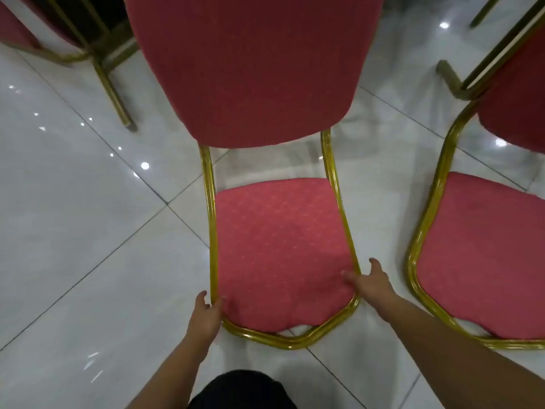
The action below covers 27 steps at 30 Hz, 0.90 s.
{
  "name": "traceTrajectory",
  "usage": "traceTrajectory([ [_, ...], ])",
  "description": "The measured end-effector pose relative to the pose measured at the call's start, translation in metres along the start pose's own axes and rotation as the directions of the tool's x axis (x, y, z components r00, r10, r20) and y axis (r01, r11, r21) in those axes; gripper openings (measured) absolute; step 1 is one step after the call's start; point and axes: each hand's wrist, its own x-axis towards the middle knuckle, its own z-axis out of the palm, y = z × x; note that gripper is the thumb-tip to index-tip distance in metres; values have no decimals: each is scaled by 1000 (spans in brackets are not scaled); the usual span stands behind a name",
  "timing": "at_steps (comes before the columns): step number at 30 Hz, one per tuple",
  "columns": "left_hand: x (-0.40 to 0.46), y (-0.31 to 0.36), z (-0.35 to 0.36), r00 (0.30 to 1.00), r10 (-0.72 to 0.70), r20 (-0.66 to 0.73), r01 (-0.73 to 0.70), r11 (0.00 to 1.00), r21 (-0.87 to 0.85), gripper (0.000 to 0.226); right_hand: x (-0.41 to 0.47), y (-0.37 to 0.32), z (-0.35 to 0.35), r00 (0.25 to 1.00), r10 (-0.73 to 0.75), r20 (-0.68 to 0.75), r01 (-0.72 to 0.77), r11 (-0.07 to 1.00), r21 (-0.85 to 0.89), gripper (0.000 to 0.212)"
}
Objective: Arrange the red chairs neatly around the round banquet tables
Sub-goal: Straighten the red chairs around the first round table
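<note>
A red chair (274, 249) with a gold frame stands on the white tiled floor (73, 231) directly before me, its backrest facing away. My left hand (206, 315) grips the frame at the seat's front left corner, fingers (219, 304) curled around the tube. My right hand (370, 280) holds the front right side, thumb on the cushion, fingers outside the frame. A second chair (483, 255) stands just to the right; a third (59, 33) sits at far left.

Second chair (483, 249) right of chair (280, 246)
</note>
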Motion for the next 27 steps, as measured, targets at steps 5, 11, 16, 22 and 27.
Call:
traceTrajectory([
  [5, 38, -27, 13, 1000, -1, 9, 3, 984, -178, 53, 49, 18, 21, 993, 99, 57, -106, 985, 133, 62],
  [11, 29, -26, 1, 998, -57, 14, 58, 967, -247, 53, 33, 3, 6, 979, 152, 138, -159, 986, 45, 31],
  [16, -58, 5, -29, 996, -85, -19, 80, 979, -190, 50, -39, -22, -40, 955, 235, 183, -241, 971, 10, 41],
  [22, -226, 72, -92, 996, -90, -28, 86, 990, -114, 50, -192, -82, -127, 929, 277, 244, -273, 961, -50, 33],
  [27, -368, 147, -150, 998, -58, -10, 57, 995, -82, 53, -321, -143, -201, 905, 324, 275, -299, 945, -129, 37],
])
